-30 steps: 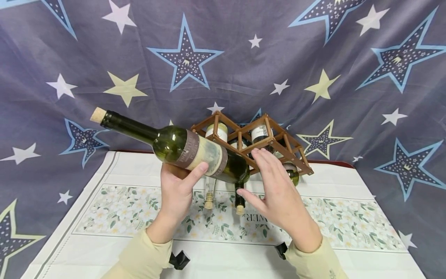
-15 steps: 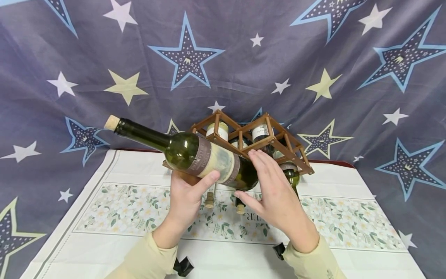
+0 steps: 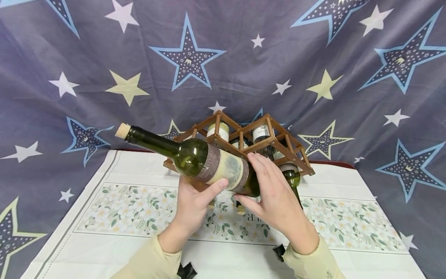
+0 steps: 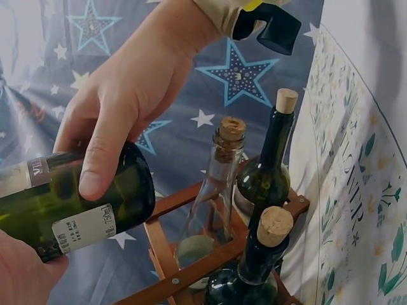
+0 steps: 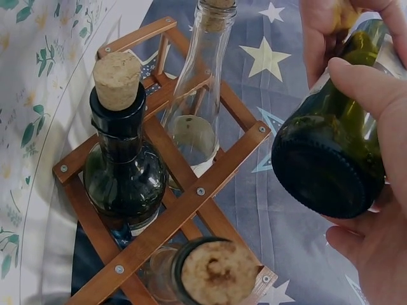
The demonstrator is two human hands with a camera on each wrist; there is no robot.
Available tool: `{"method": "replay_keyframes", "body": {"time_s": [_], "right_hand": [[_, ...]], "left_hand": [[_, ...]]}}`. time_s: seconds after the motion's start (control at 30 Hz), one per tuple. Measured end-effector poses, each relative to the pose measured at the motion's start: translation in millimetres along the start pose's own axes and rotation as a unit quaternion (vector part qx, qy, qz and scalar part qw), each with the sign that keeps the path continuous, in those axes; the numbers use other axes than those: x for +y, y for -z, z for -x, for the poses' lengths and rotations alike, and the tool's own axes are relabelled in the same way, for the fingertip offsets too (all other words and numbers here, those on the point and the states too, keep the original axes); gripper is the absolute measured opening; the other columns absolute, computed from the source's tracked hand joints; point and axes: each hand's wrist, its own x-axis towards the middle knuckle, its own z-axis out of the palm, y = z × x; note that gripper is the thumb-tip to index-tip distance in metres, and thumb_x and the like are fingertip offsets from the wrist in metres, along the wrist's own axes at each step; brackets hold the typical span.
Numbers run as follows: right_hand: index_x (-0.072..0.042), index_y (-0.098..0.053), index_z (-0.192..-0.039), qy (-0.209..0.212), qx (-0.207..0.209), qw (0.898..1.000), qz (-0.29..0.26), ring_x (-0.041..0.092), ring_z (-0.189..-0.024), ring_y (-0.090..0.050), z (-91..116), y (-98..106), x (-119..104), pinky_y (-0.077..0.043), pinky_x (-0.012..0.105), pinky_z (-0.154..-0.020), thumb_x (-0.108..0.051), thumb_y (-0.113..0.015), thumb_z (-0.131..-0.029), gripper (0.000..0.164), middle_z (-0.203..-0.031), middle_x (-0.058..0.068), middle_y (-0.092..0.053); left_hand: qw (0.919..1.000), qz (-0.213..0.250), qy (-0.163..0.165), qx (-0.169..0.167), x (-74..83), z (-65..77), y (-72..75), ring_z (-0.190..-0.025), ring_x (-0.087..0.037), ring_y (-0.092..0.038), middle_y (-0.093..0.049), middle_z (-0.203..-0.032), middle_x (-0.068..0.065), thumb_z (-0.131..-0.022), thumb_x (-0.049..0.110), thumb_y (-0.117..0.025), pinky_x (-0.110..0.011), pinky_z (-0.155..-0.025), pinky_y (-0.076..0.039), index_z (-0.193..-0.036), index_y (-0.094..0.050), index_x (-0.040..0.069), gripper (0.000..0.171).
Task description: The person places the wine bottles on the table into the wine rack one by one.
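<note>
A dark green wine bottle (image 3: 228, 166) with a cork and a cream and brown label is held in the air in front of the wooden rack (image 3: 270, 127), neck tilted up to the left. My left hand (image 3: 195, 201) grips its body from below, thumb over the label. Around the base end, my right hand (image 3: 275, 190) holds it with fingers on top and thumb underneath; the left wrist view shows this right hand (image 4: 133, 95) near a small white sticker. Corked bottles lie in the rack, among them a clear one (image 5: 197, 133) and a dark one (image 5: 124, 175).
A white tablecloth (image 3: 87, 255) with a floral band (image 3: 132, 217) covers the table. Behind the rack hangs a grey curtain (image 3: 244, 69) printed with stars. Another green bottle (image 3: 292, 177) pokes out at the rack's right end, its neck pointing forward.
The wine bottle and my left hand have shifted right and slightly down, pushing the bottle's base into my right hand. The right hand has barely moved; the rack stays put.
</note>
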Motion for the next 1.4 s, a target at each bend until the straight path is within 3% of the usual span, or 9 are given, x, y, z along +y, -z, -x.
{"method": "replay_keyframes", "body": {"time_s": [0.3, 0.53, 0.93, 1.07, 1.4], "right_hand": [[-0.002, -0.034, -0.154, -0.012, -0.014, 1.000, -0.015, 0.028, -0.132, -0.046, 1.9, -0.4, -0.5, -0.032, 0.043, -0.113, -0.034, -0.084, -0.078, 0.096, -0.142, 0.014, -0.050], [-0.005, -0.030, -0.155, -0.019, -0.025, 0.999, -0.040, 0.026, -0.132, -0.044, 2.5, -0.8, -0.7, -0.034, 0.038, -0.111, -0.030, -0.082, -0.080, 0.094, -0.144, 0.014, -0.047], [0.003, -0.037, -0.149, 0.012, 0.026, 0.999, -0.042, 0.032, -0.129, -0.045, 1.1, -1.2, 2.9, -0.033, 0.041, -0.111, -0.021, -0.082, -0.078, 0.088, -0.138, 0.020, -0.049], [0.004, -0.039, -0.148, 0.016, 0.037, 0.999, -0.033, 0.034, -0.129, -0.045, 1.3, 0.5, 4.8, -0.033, 0.042, -0.112, -0.020, -0.081, -0.078, 0.085, -0.137, 0.020, -0.050], [0.006, -0.040, -0.147, 0.019, 0.051, 0.998, -0.027, 0.036, -0.126, -0.047, 0.6, 5.3, 8.0, -0.034, 0.043, -0.111, -0.018, -0.082, -0.076, 0.085, -0.137, 0.021, -0.050]], "left_hand": [[0.9997, 0.013, 0.001, -0.020, -2.6, 1.0, -2.2, -0.118, -0.037, -0.058, -0.057, -0.129, -0.019, -0.082, -0.009, -0.071, -0.050, -0.098, -0.047, -0.136, -0.047, 0.004, 0.061], [0.9995, 0.017, 0.017, -0.019, -3.8, 1.9, -1.5, -0.119, -0.037, -0.056, -0.056, -0.130, -0.018, -0.083, -0.007, -0.072, -0.051, -0.099, -0.046, -0.136, -0.048, 0.005, 0.060], [0.9977, 0.026, 0.054, -0.032, -0.9, -0.1, -0.8, -0.124, -0.036, -0.053, -0.052, -0.136, -0.019, -0.083, -0.009, -0.071, -0.049, -0.102, -0.044, -0.141, -0.044, 0.008, 0.066], [0.9973, 0.008, 0.065, -0.034, -1.5, 0.2, -0.3, -0.124, -0.034, -0.053, -0.052, -0.136, -0.016, -0.083, -0.008, -0.072, -0.046, -0.104, -0.044, -0.140, -0.045, 0.009, 0.065], [0.9980, -0.002, 0.058, -0.027, -2.1, 0.2, 0.7, -0.129, -0.032, -0.050, -0.053, -0.137, -0.015, -0.082, -0.007, -0.074, -0.041, -0.110, -0.037, -0.140, -0.045, 0.005, 0.066]]}}
